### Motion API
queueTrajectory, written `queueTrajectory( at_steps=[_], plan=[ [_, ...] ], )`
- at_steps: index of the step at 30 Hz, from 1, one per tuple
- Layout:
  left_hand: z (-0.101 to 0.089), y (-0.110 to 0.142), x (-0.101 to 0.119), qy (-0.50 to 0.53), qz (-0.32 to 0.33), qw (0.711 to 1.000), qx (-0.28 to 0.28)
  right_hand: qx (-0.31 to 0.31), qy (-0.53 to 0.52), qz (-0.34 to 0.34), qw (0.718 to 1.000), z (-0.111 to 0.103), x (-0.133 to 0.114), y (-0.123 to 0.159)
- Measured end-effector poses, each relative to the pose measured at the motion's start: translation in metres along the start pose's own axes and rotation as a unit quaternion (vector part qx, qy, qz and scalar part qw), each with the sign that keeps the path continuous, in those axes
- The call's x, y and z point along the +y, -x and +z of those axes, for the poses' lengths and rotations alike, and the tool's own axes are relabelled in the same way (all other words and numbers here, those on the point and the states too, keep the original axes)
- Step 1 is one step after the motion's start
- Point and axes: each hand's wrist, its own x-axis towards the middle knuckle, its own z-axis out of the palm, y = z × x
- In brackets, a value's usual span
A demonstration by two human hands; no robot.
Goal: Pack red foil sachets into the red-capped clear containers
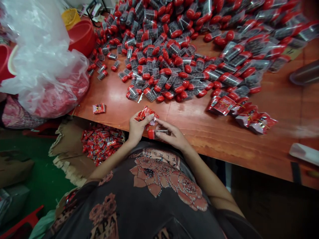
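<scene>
At the table's near edge, my left hand [136, 130] pinches a red printed plastic packet [147, 114], thumb on top. My right hand [173, 134] holds a small clear tube with a red cap [152, 133], dark pieces inside, its capped end pointing left. The right index finger reaches to the packet's lower edge. Just beyond both hands a large heap of similar red-capped tubes [161, 79] spreads over the table. Several red packets [249, 114] lie in a row at the right, and one small red packet [99, 108] lies alone at the left.
A clear plastic bag of red items [59, 94] bulges at the table's left, before a red bowl [82, 37] and a yellow basket [70, 18]. Below the edge, an opened cardboard box [71, 151] holds many red packets [102, 142]. A white object [304, 153] lies far right.
</scene>
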Motion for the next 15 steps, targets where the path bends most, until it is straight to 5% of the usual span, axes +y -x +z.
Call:
queueTrajectory(
  at_steps=[6,15],
  plan=[
    [-0.0013,0.0027,0.0005,-0.024,0.025,0.999,0.001,-0.026,-0.067,0.057,0.996,0.0085,0.0012,-0.0001],
    [-0.0007,-0.0002,0.0073,-0.016,0.011,1.0,0.024,-0.031,-0.007,-0.022,0.999,0.008,0.0031,0.0014]
  ],
)
